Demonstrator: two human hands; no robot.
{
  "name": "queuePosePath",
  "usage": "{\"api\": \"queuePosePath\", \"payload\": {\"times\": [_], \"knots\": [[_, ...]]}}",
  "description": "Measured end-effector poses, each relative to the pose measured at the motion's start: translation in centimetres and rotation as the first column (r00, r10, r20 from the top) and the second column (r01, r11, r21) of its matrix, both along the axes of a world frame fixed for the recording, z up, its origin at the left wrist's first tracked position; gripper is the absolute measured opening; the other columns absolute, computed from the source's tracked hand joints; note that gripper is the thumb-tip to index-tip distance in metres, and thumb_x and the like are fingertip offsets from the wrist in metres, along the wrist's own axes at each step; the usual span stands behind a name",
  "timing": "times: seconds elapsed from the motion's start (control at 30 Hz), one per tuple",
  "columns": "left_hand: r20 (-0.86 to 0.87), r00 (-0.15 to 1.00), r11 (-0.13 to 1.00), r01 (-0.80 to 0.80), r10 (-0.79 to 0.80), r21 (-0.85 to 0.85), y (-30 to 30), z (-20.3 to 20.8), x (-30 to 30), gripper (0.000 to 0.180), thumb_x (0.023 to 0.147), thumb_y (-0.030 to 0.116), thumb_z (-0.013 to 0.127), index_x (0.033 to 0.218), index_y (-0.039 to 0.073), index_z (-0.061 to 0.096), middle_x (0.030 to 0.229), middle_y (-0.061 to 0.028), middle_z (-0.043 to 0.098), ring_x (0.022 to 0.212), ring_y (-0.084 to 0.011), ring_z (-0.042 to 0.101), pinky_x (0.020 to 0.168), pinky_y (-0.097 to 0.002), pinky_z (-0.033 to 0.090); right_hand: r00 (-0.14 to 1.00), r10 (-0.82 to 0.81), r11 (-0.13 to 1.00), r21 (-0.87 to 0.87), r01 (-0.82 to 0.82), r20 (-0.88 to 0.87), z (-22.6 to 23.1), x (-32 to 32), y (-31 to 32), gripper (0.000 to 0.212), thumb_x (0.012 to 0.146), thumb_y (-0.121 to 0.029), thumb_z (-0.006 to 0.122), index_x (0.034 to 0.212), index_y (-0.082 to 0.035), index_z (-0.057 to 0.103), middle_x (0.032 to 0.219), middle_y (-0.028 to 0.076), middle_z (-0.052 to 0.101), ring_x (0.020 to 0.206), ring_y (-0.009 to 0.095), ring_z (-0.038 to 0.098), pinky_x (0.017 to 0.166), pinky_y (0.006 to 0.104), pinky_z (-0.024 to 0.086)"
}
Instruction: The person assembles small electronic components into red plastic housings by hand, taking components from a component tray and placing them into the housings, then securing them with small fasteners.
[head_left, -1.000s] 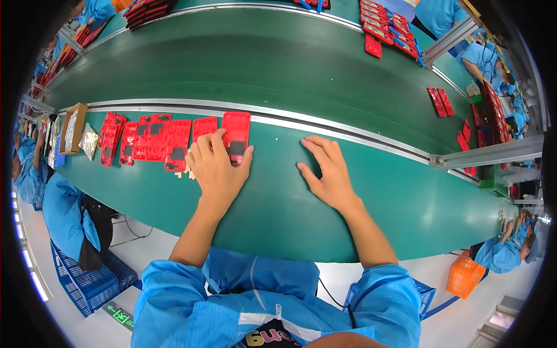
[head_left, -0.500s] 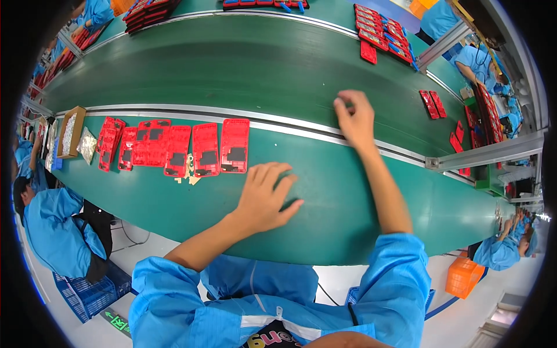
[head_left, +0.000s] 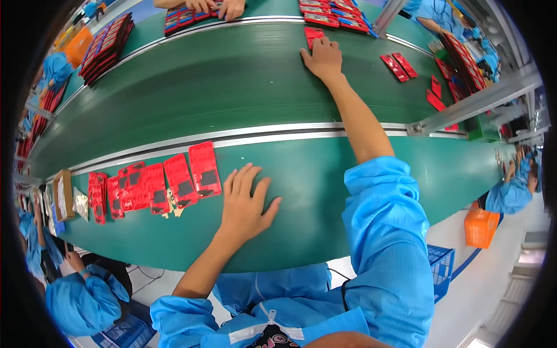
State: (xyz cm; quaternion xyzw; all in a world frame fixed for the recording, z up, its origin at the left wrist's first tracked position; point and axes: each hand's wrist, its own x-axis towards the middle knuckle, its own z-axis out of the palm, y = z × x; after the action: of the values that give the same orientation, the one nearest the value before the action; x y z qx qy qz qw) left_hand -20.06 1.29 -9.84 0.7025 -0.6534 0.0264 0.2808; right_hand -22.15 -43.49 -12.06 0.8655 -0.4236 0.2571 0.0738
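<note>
My left hand [head_left: 242, 203] rests on the green worktable [head_left: 301, 214] with fingers spread and nothing in it. Just left of it lies a red plastic cover [head_left: 201, 156] with a dark patch, at the right end of a row of similar red covers [head_left: 133, 184]. My right hand [head_left: 326, 60] is stretched far over the dark green belt [head_left: 232, 75]. Its fingertips reach the near edge of a single red cover [head_left: 314, 35], partly hiding it; thumb and fingers are apart. Whether they press on the cover is unclear.
A metal rail [head_left: 261, 134] divides table from belt. Beyond the belt stand stacked trays [head_left: 107, 46] and a filled tray [head_left: 336, 14]; another person's hands [head_left: 214, 8] work there. Loose red covers [head_left: 398, 66] lie right. A cardboard box [head_left: 62, 194] and small bag [head_left: 80, 204] stand left.
My right hand has reached farther out across the belt to the lone red cover. My left hand has spread its fingers on the table. The view has shifted; another person's hands appear at the top.
</note>
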Motion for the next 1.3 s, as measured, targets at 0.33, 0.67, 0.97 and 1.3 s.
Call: {"api": "queuePosePath", "payload": {"times": [0.33, 0.67, 0.97, 1.3], "knots": [[-0.004, 1.0, 1.0, 0.014, -0.014, -0.001, -1.0, 0.0, -1.2, 0.042, 0.08, 0.023, 0.079, 0.114, 0.004, 0.063, 0.132, -0.0192, 0.054, 0.131, -0.0401, 0.05, 0.111, -0.056, 0.037, 0.993, -0.114, 0.973, -0.206, 0.104, -0.039, 1.2, -13.0, -0.9, 0.037, 0.091, -0.044, 0.068, 0.098, -0.007, 0.068, 0.099, 0.012, 0.068, 0.1, 0.033, 0.066, 0.078, 0.0502, 0.053], [0.007, 1.0, 0.997, 0.027, -0.027, -0.068, 0.1, -0.3, -0.2, 0.045, 0.082, 0.036, 0.076, 0.11, 0.005, 0.06, 0.125, -0.0211, 0.055, 0.127, -0.0393, 0.051, 0.108, -0.0574, 0.038, 0.982, -0.189, 0.981, -0.042, 0.189, 0.003, 2.0, -22.3, -4.6, 0.05, 0.099, -0.049, 0.055, 0.117, -0.005, 0.069, 0.108, 0.024, 0.072, 0.098, 0.047, 0.068, 0.082, 0.0566, 0.054], [0.016, 1.0, 0.98, -0.011, 0.015, -0.199, 1.3, 0.4, -1.1, 0.04, 0.084, 0.036, 0.074, 0.107, 0.007, 0.061, 0.128, -0.0188, 0.057, 0.128, -0.0345, 0.053, 0.111, -0.0538, 0.037, 0.714, -0.698, 0.691, -0.315, 0.65, -0.058, 1.7, -26.7, -11.9, 0.068, 0.088, -0.07, 0.054, 0.108, -0.007, 0.069, 0.103, 0.021, 0.073, 0.088, 0.047, 0.071, 0.07, 0.063, 0.055], [0.037, 0.998, 0.973, -0.034, 0.043, -0.226, 2.7, -0.2, -1.1, 0.028, 0.088, 0.031, 0.072, 0.101, 0.008, 0.063, 0.119, -0.0134, 0.06, 0.118, -0.0284, 0.057, 0.106, -0.0495, 0.041, 0.907, 0.276, 0.9, 0.247, -0.36, 0.318, 9.5, -8.1, 13.3, 0.042, 0.099, -0.036, 0.069, 0.123, -0.001, 0.067, 0.107, 0.013, 0.073, 0.092, 0.023, 0.07, 0.083, 0.0369, 0.056]]}}
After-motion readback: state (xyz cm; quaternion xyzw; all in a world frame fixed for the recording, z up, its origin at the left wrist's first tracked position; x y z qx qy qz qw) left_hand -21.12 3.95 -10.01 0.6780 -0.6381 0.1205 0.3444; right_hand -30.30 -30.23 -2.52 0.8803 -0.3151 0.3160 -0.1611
